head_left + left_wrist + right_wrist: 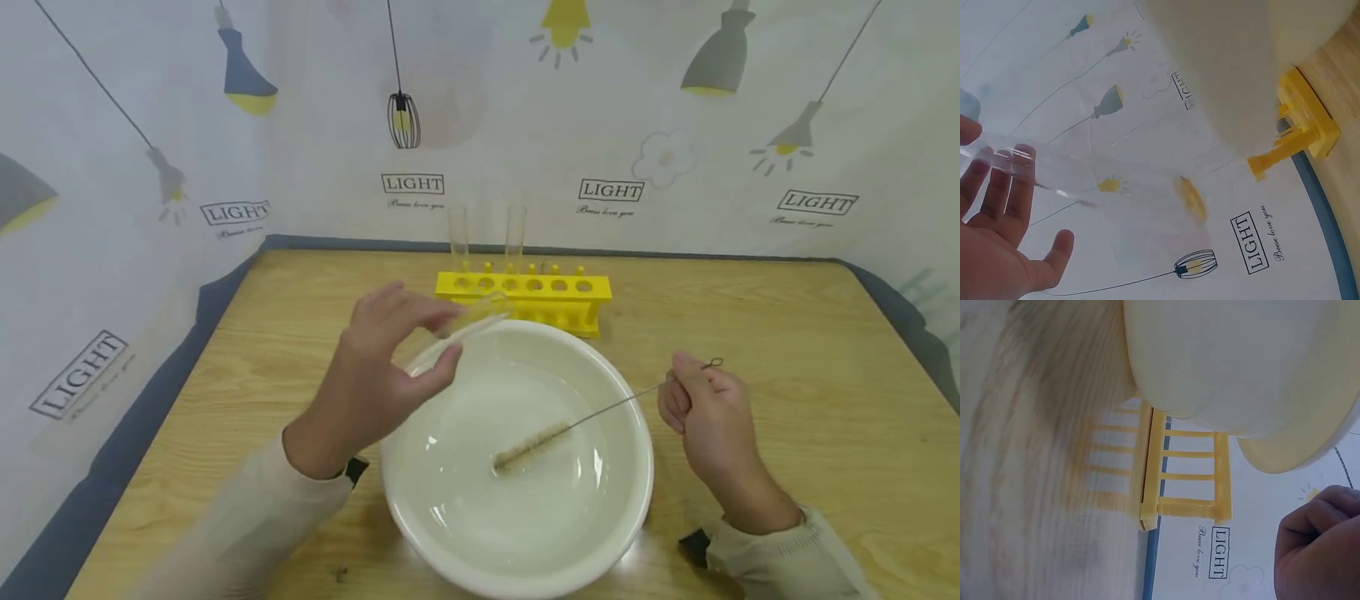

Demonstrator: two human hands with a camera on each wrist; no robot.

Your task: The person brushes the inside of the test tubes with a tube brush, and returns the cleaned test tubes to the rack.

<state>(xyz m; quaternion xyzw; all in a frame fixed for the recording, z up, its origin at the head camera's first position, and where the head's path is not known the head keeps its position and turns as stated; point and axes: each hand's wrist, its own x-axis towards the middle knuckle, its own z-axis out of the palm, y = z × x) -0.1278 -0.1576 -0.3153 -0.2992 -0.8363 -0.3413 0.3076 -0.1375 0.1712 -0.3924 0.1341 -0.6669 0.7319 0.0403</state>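
My left hand (375, 375) holds a clear glass test tube (482, 317) at its fingertips, tilted over the far left rim of a white basin (643, 475). In the left wrist view the see-through tube (1079, 172) extends out from the fingers. Gripped in my right hand (708, 417) is the thin wire handle of a test tube brush (532, 447), its looped end poking out above the fist. The brush's tan bristles point down-left into the basin, over the water (510, 517). In the right wrist view only the curled fingers (1319, 531) show.
Behind the basin stands a yellow test tube rack (525, 286) with a row of holes and short pegs. Two clear tubes, a left one (458, 237) and a right one (515, 237), stand upright in it. A lamp-print cloth (510, 125) hangs round the wooden table (300, 333).
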